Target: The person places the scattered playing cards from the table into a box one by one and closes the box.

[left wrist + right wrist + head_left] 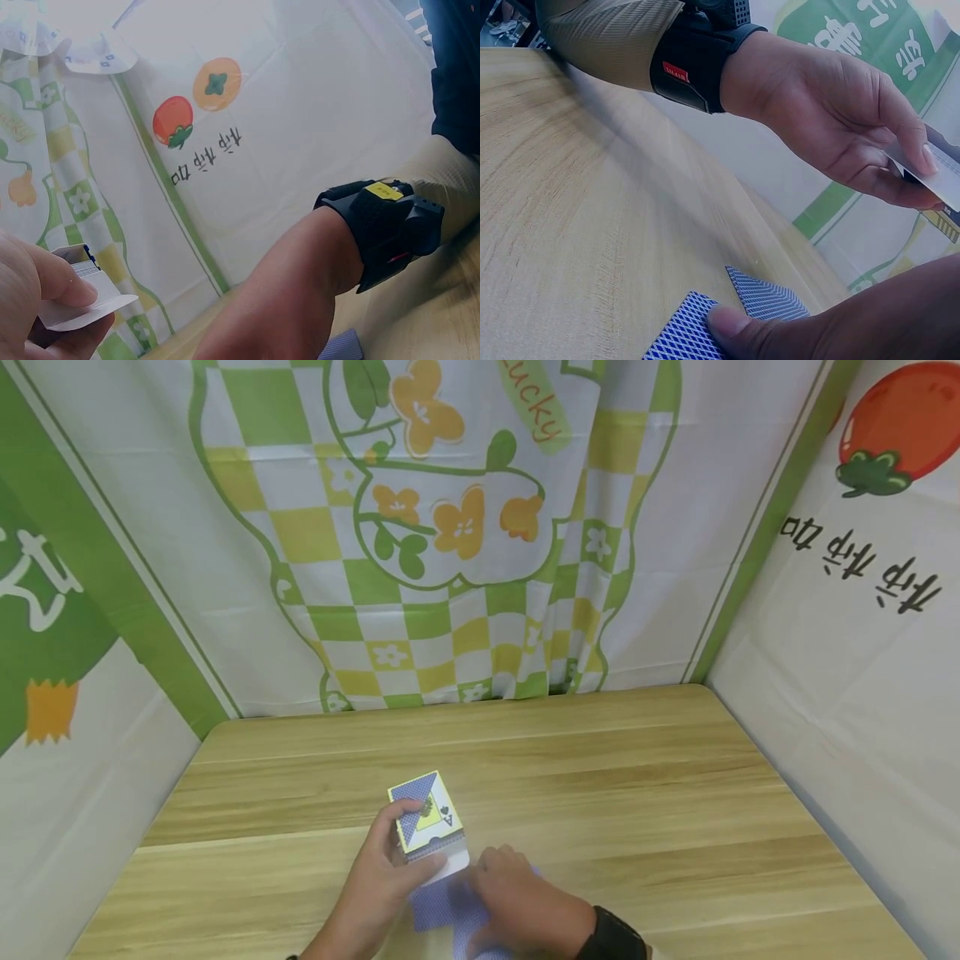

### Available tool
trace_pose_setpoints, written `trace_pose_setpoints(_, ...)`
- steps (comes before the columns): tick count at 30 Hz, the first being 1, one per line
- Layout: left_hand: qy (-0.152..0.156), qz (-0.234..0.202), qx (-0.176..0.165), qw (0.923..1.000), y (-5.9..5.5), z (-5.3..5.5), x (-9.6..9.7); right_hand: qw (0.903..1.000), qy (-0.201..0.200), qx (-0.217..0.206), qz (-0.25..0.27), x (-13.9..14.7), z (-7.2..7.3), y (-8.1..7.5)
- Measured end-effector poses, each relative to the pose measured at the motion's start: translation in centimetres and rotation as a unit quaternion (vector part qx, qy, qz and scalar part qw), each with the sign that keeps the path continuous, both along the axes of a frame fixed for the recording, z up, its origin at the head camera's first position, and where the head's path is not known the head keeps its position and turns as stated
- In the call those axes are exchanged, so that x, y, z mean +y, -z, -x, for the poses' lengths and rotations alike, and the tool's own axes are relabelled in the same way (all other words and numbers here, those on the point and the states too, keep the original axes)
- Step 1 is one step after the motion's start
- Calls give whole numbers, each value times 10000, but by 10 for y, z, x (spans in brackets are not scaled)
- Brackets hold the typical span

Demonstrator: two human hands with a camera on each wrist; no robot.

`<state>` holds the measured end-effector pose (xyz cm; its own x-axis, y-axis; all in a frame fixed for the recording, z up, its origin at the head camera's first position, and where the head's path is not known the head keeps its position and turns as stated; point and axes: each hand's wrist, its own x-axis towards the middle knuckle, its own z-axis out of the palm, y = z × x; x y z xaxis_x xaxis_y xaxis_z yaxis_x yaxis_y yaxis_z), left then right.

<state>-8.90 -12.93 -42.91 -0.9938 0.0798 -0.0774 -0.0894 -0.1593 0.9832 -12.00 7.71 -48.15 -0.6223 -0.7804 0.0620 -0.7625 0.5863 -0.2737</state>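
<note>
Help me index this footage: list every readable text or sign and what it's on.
"Lucky": back cloth
"柿柿如": right wall cloth
"A", with a spade: card box
Unreadable: white characters, left wall cloth
Too small: yellow label, right wristband
Blurred: red tag, left wristband

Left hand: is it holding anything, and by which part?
Yes, the left hand holds the card box, its thumb by the white flap and a finger over the printed face.
</note>
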Motion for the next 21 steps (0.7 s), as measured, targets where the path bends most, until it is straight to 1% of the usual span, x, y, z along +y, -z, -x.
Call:
trace_pose_setpoints(2, 3, -15, 6, 10000, 0, 0, 0, 10000, -11, 71, -2, 0, 0, 0)
trace_pose_setpoints(6, 5, 0, -29, 10000, 0, 1, 0, 10000, 50, -48, -57, -1, 2, 2)
trace_pose_setpoints(10, -24, -11, -56, 10000, 0, 1, 0, 9981, 215, -553, -138, -2, 5, 3)
trace_pose_setpoints(12, -37, -19, -49, 10000, 0, 1, 0, 9955, 311, -888, -89, -1, 7, 3)
trace_pose_setpoints(15, -57, -30, -46, 10000, 0, 1, 0, 9912, 414, -1253, 55, 1, 8, 3)
trace_pose_setpoints(21, -87, -77, -24, 9999, 1, 0, 1, 9853, 554, -1579, 338, 3, 16, 3)
